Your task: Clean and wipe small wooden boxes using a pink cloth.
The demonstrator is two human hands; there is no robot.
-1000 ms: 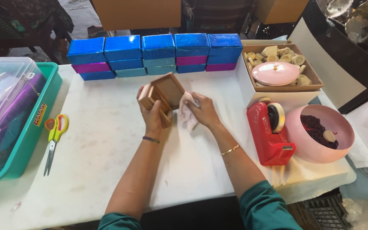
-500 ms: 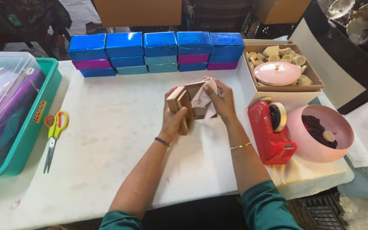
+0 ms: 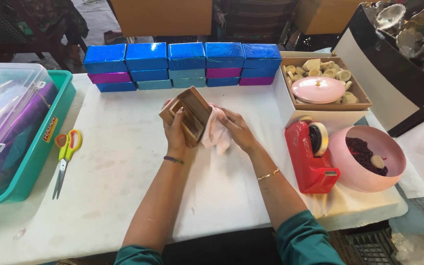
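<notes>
Since half a second ago I see the wooden box [image 3: 188, 114] swing back left; left hand [image 3: 175, 133] clamps it tilted above mid-table, so right hand [image 3: 236, 130] presses pink cloth [image 3: 216, 133] against it, probably wiping.

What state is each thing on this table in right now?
Wooden box: tilted, held off the table by left hand.
Pink cloth: bunched in right hand, against the box.
Scissors: shut, lying flat.
Pink bowl: upright, dark bits inside.
Tape dispenser: upright.
</notes>
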